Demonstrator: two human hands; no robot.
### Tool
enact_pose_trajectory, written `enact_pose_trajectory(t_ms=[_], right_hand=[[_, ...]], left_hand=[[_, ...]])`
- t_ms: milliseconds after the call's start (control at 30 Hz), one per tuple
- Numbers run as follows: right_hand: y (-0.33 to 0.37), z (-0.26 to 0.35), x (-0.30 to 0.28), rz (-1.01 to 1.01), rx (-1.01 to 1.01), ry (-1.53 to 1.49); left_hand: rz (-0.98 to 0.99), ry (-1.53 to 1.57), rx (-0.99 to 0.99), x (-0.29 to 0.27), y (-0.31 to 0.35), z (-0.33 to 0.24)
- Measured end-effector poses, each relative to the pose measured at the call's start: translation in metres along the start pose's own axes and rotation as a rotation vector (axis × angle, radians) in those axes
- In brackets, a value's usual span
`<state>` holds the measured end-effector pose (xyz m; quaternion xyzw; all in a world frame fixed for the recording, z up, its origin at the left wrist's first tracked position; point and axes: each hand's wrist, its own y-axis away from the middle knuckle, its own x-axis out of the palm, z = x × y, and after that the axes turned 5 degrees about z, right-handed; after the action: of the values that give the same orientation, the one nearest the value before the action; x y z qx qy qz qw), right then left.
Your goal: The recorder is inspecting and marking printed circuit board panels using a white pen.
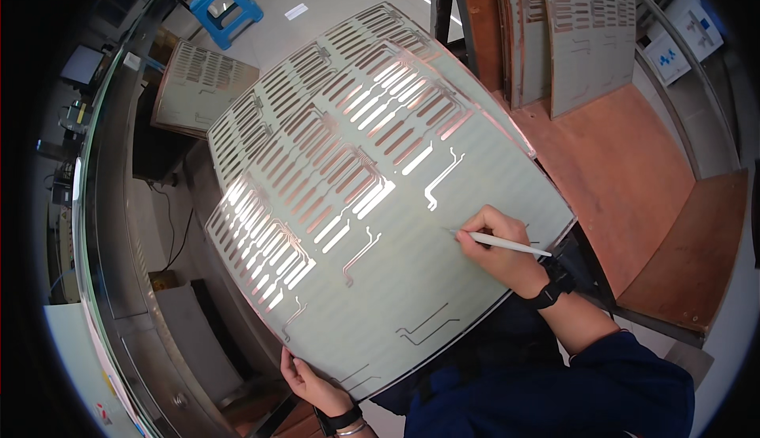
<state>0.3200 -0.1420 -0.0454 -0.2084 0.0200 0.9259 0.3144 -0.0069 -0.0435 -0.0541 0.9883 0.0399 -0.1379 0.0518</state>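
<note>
A large pale grey-green circuit board panel [396, 279] with shiny copper traces lies tilted in front of me, over my lap. The near left corner is in the grip of my left hand [319, 390], thumb on top and the other fingers partly hidden at the edge. My right hand [503, 257] rests over the panel's right side and pinches a slim white pen-shaped tool [514, 245]. Its thin dark tip points left, at or just above a bare patch below the copper traces; whether it touches I cannot tell. Another panel edge [483, 113] shows beneath the far right side.
Several similar panels [594, 42] stand upright on a copper-brown rack [625, 169] at the right. More panels [202, 93] are stacked at the far left, beside a long metal bench [131, 279]. A blue plastic stool [226, 10] stands on the floor beyond.
</note>
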Motion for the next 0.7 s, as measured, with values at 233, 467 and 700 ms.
enact_pose_trajectory(t_ms=[233, 467, 700], right_hand=[[0.003, -0.004, -0.007, -0.072, 0.055, -0.055], [-0.004, -0.018, -0.049, -0.210, 0.049, 0.033], [-0.008, -0.018, -0.045, -0.161, 0.038, 0.095]], left_hand=[[0.012, 0.011, -0.011, 0.003, 0.001, -0.002], [0.022, -0.009, -0.015, -0.010, -0.002, 0.000], [-0.001, -0.073, -0.019, -0.003, -0.001, -0.003]])
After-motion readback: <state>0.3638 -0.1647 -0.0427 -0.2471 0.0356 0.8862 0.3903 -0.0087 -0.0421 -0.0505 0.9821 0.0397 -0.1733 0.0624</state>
